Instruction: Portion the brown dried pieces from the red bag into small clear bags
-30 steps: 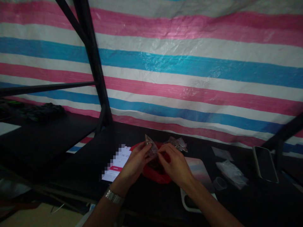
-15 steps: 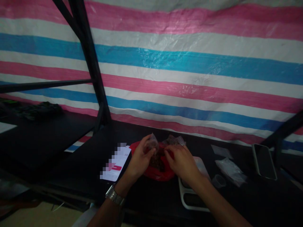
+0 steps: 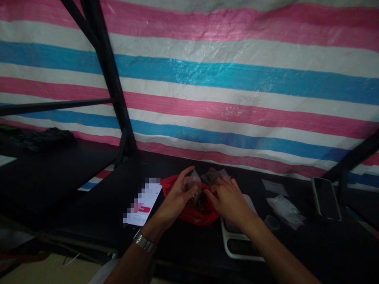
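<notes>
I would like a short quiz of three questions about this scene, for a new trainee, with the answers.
1. True or false: the left hand holds a small clear bag over the red bag.
2. What lies just left of the red bag: A) a lit phone, B) a cup, C) scissors?
3. Which wrist wears the watch?

Key: 1 true. 2 A. 3 the left wrist; the right hand reaches into the red bag, above the white scale.
</notes>
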`<state>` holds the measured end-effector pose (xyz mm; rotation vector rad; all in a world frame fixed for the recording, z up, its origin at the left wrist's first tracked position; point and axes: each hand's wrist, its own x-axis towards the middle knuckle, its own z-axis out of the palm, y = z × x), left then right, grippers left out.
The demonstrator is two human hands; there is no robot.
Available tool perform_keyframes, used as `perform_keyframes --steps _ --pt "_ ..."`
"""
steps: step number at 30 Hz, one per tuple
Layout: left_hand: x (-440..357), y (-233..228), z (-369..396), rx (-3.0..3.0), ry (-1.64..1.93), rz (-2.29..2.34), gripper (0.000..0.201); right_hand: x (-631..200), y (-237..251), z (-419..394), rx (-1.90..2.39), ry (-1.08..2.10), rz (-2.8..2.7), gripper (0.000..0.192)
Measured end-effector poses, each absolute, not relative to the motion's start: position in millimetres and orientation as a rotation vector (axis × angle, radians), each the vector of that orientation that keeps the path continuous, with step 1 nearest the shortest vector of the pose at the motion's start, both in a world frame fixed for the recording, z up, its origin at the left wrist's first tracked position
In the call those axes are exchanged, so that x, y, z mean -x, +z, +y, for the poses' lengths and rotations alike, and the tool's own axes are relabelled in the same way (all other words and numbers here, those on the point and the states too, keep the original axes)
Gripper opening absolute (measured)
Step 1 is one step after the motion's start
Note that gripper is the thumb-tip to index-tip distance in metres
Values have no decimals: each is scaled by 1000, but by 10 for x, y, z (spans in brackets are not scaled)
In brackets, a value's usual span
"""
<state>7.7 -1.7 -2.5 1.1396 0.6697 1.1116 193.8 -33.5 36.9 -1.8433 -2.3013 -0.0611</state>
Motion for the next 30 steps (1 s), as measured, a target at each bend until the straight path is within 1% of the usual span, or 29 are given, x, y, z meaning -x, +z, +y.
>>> perform_keyframes --steps 7,9,12,14,17,19,23,27,30 --pt "-135 -41 -25 -1253 1117 694 91 -1922 381 -322 1861 -83 -2264 35" --pt "-196 -89 -26 -1336 1169 725 86 -1924 383 -323 1872 -77 -2264 36" --pt "-286 -133 -30 -1393 1299 796 72 -1927 380 -324 1872 -69 -2265 36" --pt "-308 -115 -38 -1375 1368 818 67 -1927 377 -324 1863 -77 -2261 36" --pt "-256 -40 -48 -1377 1377 821 63 -1928 378 -328 1864 -90 -2254 36" --pt "-182 -2 -41 -1427 1309 810 59 -1927 383 -334 1873 -95 -2251 37" --pt "-60 6 16 -1535 1177 793 55 -1920 397 -343 1878 -92 -2254 37" --pt "-26 12 54 -1442 1183 794 56 -1915 404 -347 1861 -105 -2251 37" --pt "-30 37 45 -1364 1187 790 61 -1918 413 -356 1842 -124 -2241 38"
